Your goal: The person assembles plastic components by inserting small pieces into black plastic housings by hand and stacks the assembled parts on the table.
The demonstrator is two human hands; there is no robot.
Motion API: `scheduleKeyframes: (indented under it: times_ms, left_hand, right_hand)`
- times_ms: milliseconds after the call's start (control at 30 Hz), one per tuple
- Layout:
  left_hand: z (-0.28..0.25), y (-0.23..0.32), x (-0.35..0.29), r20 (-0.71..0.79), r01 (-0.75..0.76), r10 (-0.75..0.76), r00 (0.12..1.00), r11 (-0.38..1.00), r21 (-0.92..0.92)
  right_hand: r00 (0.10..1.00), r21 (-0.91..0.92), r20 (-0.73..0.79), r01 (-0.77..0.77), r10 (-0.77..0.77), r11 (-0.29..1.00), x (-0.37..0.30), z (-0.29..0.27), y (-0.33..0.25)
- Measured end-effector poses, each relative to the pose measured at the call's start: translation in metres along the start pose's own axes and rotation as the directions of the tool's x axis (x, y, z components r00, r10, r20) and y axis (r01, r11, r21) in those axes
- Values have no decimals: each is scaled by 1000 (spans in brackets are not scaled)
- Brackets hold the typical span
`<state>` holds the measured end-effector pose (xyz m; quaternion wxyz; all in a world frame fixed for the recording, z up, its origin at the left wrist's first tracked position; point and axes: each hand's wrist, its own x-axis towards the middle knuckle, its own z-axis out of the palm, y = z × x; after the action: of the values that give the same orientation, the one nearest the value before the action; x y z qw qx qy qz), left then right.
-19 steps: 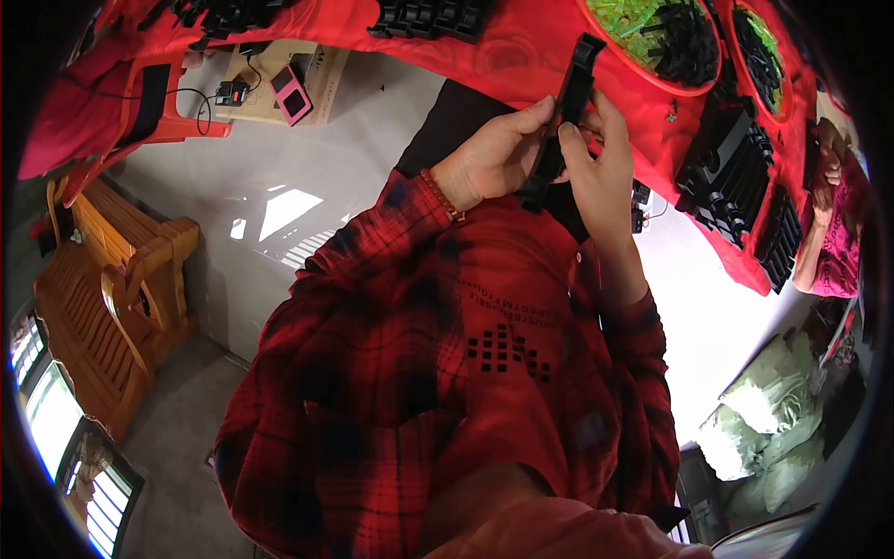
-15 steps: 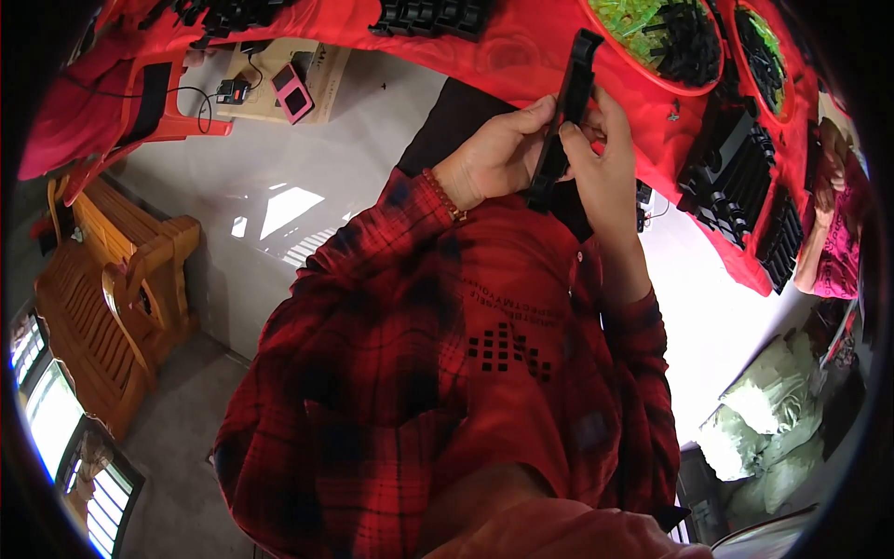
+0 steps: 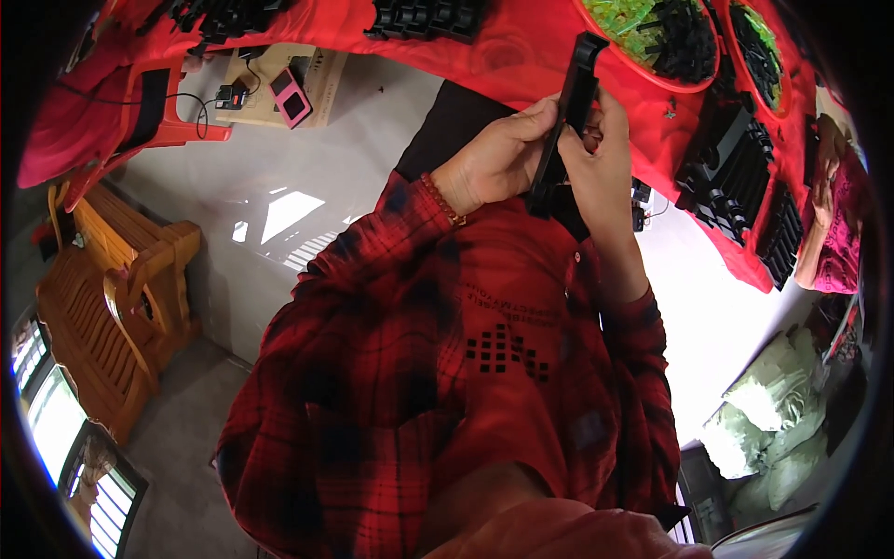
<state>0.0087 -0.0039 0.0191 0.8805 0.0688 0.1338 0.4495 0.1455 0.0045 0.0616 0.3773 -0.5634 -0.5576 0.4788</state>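
Black strip has shifted slightly — red shirt bears inverted lettering.

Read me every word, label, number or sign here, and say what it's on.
Red shirt: upside-down lettering above dark squares; I won't copy its words.
Pink top: marks too blurred to read.
Cardboard: marks too small to read.
Held black part: no text visible.

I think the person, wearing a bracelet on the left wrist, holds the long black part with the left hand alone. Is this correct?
Not alone: in the head view, the right hand also holds the long black part, together with the left hand. The rest stands.
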Motion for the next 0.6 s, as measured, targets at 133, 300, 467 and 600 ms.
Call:
scheduleKeyframes:
  times_ms: [133, 300, 467, 600]
  left_hand:
    - [1, -3, 1, -31, -24, 25, 999, 999, 31]
    - [10, -5, 1, -104, -87, 101, 989, 988, 127]
    - [19, 9, 1, -55, -9, 15, 998, 994, 108]
    - [5, 20, 6, 52, 81, -78, 996, 995, -64]
  right_hand:
    - [1000, -37, 5, -24, 25, 999, 1, -1, -1]
    - [995, -257, -17, 90, -98, 962, 3, 0, 10]
    - [997, -72, 9, 80, -80, 994, -2, -6, -21]
    - [985, 168, 156, 41, -68, 985, -7, -23, -47]
